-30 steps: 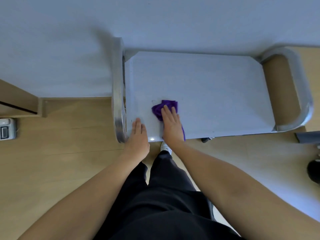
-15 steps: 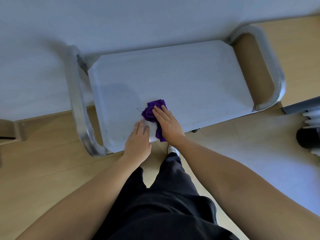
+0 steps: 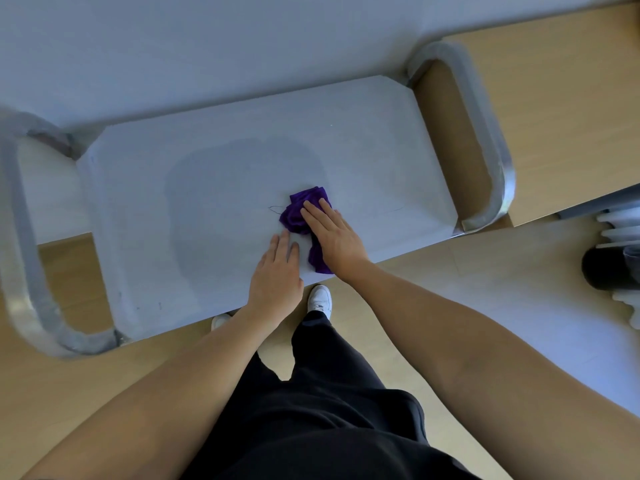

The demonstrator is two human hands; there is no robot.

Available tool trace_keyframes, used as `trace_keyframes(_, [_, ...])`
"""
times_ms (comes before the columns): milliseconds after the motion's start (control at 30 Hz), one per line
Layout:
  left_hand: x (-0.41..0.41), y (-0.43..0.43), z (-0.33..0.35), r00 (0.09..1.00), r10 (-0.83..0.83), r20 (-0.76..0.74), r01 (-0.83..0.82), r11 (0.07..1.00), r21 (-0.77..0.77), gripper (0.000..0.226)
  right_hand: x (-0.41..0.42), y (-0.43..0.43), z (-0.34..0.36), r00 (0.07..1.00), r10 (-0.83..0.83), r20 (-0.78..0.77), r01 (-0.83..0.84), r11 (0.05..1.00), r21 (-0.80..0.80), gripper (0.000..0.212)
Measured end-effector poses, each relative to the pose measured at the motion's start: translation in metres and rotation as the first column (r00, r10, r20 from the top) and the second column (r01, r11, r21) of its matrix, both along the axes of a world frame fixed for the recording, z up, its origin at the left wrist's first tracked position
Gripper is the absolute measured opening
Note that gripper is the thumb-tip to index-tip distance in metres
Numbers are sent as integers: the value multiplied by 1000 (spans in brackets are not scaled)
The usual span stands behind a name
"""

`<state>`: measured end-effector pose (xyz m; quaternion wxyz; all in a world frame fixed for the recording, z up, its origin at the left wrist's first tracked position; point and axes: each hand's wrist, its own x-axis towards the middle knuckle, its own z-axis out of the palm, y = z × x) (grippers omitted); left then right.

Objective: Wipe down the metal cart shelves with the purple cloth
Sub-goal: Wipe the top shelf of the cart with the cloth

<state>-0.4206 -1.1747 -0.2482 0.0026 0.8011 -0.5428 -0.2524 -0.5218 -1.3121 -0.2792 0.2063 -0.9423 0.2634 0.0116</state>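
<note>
Cloth (image 3: 297, 216) runs near-to-far under flat right hand (image 3: 334, 239)

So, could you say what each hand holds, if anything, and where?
Nothing is gripped: the right hand presses flat on the right of the crumpled purple cloth; the left hand rests on the grey metal shelf.

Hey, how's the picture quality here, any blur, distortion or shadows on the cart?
Head view: the left handle is smeared by blur at the frame edge; the wide lens skews the shelf; a soft dark patch, perhaps a shadow, lies on it left of the cloth.
</note>
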Motion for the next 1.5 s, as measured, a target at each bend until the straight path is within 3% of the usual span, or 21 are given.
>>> trace_keyframes(333, [-43, -49, 0, 999, 52, -6, -52, 999, 12, 66, -51, -72, 2, 996, -83, -45, 82, 996, -30, 70])
trace_keyframes(633, [-62, -63, -7, 996, 90, 2, -91, 996, 17, 62, -113, -131, 1, 929, -351, -116, 346, 936, -59, 71])
trace_keyframes(800, [-63, -62, -11, 997, 73, 20, -73, 997, 26, 64, -89, -110, 0, 848, -516, -120, 511, 857, -69, 81])
trace_keyframes(867, [-62, -62, -13, 997, 78, 24, -79, 997, 17, 63, -72, -85, 0, 877, -476, -68, 475, 879, -33, 85])
trace_keyframes(967, [-62, -60, -15, 997, 74, 27, -74, 997, 14, 64, -61, -52, -5, 970, -244, -18, 244, 970, 7, 84])
trace_keyframes(1100, [-62, -61, -15, 998, 60, 32, -61, 998, 25, 65, -77, -72, -8, 999, -42, 10, 42, 999, 10, 74])
trace_keyframes(1367, [-67, -62, -16, 996, 85, 35, -85, 996, 4, 63, -121, -130, -11, 891, -453, -29, 450, 890, -72, 76])
trace_keyframes(1500, [-67, -61, -18, 994, 86, 70, -88, 996, 24, 62, -83, -83, -12, 925, -379, 2, 379, 925, -42, 79])
